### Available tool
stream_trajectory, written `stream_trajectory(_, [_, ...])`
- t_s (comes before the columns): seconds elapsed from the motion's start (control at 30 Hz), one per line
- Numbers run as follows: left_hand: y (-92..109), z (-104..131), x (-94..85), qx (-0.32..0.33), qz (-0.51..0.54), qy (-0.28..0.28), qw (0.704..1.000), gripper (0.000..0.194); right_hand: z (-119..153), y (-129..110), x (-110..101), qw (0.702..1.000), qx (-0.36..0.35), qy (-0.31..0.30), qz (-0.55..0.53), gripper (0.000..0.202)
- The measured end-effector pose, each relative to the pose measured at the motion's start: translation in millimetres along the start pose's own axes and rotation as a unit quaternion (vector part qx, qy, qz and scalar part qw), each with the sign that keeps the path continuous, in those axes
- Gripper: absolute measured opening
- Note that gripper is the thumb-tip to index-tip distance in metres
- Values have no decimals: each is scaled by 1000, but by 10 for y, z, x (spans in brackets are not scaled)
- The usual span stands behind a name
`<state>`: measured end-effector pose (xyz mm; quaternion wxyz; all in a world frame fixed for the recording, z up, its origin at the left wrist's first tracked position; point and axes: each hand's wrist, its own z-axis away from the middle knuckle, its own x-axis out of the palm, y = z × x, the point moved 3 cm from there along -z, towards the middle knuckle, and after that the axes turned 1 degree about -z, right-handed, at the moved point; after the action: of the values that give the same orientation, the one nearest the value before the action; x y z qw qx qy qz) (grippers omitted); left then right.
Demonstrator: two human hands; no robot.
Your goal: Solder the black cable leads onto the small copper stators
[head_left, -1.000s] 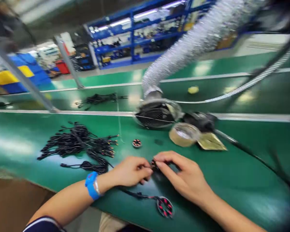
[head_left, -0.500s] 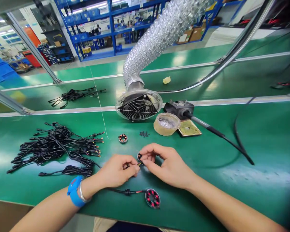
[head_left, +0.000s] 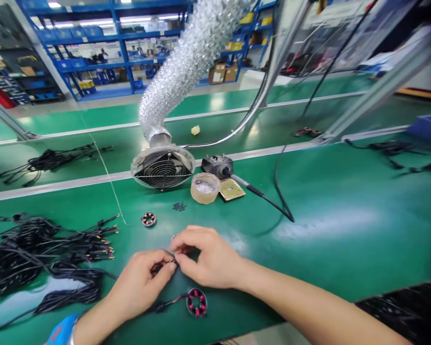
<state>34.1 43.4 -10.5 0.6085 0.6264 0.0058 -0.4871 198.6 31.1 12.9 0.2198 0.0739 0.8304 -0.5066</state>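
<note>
In the head view, my left hand [head_left: 143,282] is closed in a pinch on a black cable [head_left: 159,269], whose thin coloured wire end [head_left: 174,261] pokes out at the fingertips. My right hand [head_left: 206,256] meets it there, thumb and forefinger pinched at the wire; the exact grip is partly hidden. Behind the right fingers only the rim of a small ring part [head_left: 173,237] shows. Below the hands lies a round coil ring [head_left: 197,303] with red windings, joined to a black cable. Another coil ring [head_left: 148,219], with copper windings, rests farther up the green bench.
Black cables [head_left: 25,254] with bare wire tips are heaped at left. Short black tubes [head_left: 179,206] lie ahead. Beyond stand a fume extractor fan [head_left: 164,170], a round tub [head_left: 205,189], a yellow sponge [head_left: 232,190] and a soldering iron [head_left: 242,182] in its holder.
The camera view has turned to the right, so the bench items appear farther left. My hands remain together at the wire; the small ring is now more hidden behind my right fingers.
</note>
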Motion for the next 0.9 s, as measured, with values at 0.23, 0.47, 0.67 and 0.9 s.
stream_trajectory(0.23, [35, 60, 8, 33, -32, 45, 998, 25, 27, -75, -3, 997, 69, -15, -17, 21])
stream_trajectory(0.47, [-8, 68, -29, -9, 91, 48, 995, 23, 14, -32, -45, 982, 164, -59, -76, 20])
stream_trajectory(0.67, [-1, 114, 8, 2, 74, 60, 995, 12, 49, -40, 37, 988, 144, -45, -38, 20])
stream_trajectory(0.9, [-30, 137, 52, 3, 66, 56, 996, 13, 67, -87, 27, 987, 143, -69, -28, 22])
